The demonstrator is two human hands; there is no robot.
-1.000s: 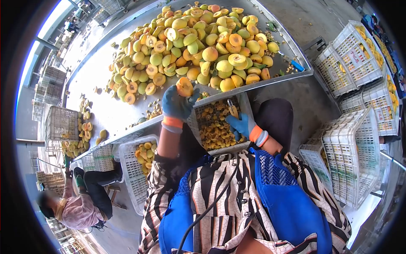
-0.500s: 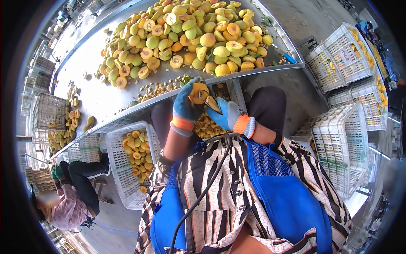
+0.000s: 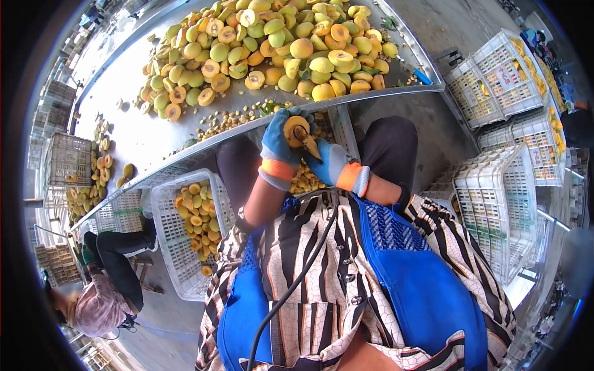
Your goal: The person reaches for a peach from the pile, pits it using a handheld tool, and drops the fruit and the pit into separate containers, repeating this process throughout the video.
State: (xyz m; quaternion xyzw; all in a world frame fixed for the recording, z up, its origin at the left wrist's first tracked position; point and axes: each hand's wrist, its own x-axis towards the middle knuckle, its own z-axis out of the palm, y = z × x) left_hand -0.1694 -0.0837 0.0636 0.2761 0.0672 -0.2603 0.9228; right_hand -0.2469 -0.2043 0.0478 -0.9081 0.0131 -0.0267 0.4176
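My left hand [image 3: 278, 140], in a blue-grey glove with an orange cuff, is closed around a yellow peach half [image 3: 289, 128], its cut face turned up. My right hand [image 3: 330, 166], gloved alike, grips a pitting tool [image 3: 312, 148] with a tan handle. The tool's curved metal end is at the centre of the peach half, over the dark pit cavity. Both hands are close together just below the metal table's near edge. Beyond them on the metal table [image 3: 139, 133] lies a big pile of peach halves [image 3: 272, 46], with loose pits [image 3: 226, 123] along the edge.
A white crate [image 3: 179, 272] of peach halves stands left of my legs, and more halves lie below my hands. Stacked white crates [image 3: 495, 80] are at the right. A blue-handled object [image 3: 422, 76] lies in the table's right corner. Another person [image 3: 102, 303] sits at left.
The tool has turned within the peach half, and its metal loop is now lower in the cavity. Both hands stay together, and the view has shifted slightly.
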